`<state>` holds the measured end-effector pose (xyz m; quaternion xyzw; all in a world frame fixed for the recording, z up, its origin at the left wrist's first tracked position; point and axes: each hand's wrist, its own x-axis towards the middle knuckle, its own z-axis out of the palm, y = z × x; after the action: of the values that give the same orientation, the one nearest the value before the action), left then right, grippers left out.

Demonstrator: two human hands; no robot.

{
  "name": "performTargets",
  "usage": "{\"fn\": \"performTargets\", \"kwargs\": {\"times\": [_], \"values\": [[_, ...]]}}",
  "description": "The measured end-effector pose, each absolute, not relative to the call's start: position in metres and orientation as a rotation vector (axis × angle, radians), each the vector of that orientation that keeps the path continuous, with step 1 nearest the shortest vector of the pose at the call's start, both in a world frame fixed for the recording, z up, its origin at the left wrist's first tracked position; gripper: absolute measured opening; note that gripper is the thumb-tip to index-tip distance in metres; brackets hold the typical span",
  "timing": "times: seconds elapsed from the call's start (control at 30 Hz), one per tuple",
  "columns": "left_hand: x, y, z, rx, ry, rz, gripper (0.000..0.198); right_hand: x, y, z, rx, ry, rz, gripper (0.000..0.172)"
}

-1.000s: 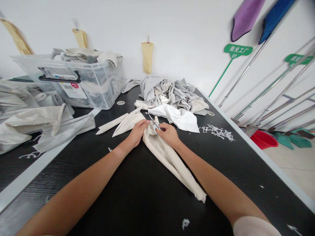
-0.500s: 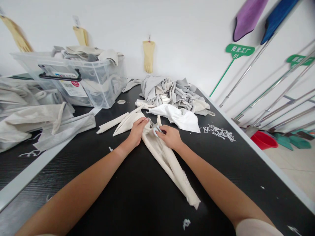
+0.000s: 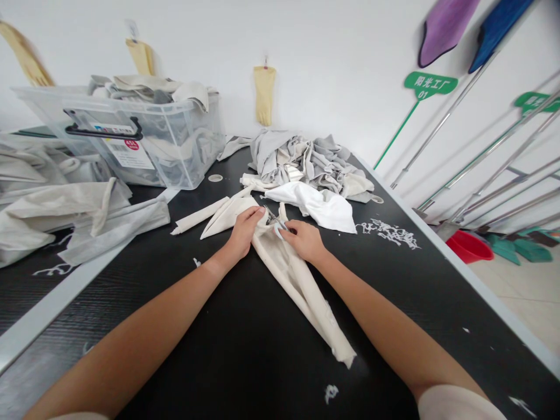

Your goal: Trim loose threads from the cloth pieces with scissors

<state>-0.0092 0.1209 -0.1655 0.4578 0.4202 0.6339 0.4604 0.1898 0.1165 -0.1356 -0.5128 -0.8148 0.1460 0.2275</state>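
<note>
A long cream fabric piece (image 3: 301, 280) lies on the black table, one end stretching toward me and the other between my hands. My left hand (image 3: 245, 230) pinches its upper edge. In my right hand (image 3: 304, 238) is a pair of scissors (image 3: 277, 224) with pale handles, its metal blades pointing left at the cloth beside my left fingertips. Exactly how the blades meet the fabric is too small to tell. Other cream cloth (image 3: 230, 217) spreads just left of and behind my left hand. White cloth (image 3: 312, 204) rests beyond my right hand.
A heap of grey and cream cloth (image 3: 301, 160) is at the back. Left stand a clear plastic bin (image 3: 192, 157) full of fabric and more grey cloth (image 3: 87, 216). Thread scraps (image 3: 389, 232) lie right; a red basin (image 3: 470, 247) sits on the floor past the table edge (image 3: 472, 274).
The view has shifted slightly. Scissors and right hand turn a little, and the blades show more clearly beside the left fingertips. Both hands keep their hold.
</note>
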Motion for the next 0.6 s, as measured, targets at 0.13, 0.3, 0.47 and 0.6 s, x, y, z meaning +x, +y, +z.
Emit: {"fn": "performTargets", "kwargs": {"times": [0.13, 0.3, 0.47, 0.6], "values": [[-0.0089, 0.1205, -0.1644, 1.152, 1.055, 1.561, 0.029, 0.1912, 0.1166, -0.1321, -1.402, -2.283, 0.441, 0.045], [-0.0088, 0.1220, -0.1659, 1.229, 1.089, 1.586, 0.025, 0.1915, 0.1147, -0.1298, -1.378, -2.313, 0.439, 0.046], [-0.0077, 0.1214, -0.1665, 1.267, 1.142, 1.599, 0.023, 0.1917, 0.1148, -0.1326, -1.414, -2.307, 0.363, 0.044], [-0.0067, 0.1194, -0.1655, 1.289, 1.172, 1.586, 0.024, 0.1926, 0.1155, -0.1359, -1.422, -2.306, 0.313, 0.046]]}}
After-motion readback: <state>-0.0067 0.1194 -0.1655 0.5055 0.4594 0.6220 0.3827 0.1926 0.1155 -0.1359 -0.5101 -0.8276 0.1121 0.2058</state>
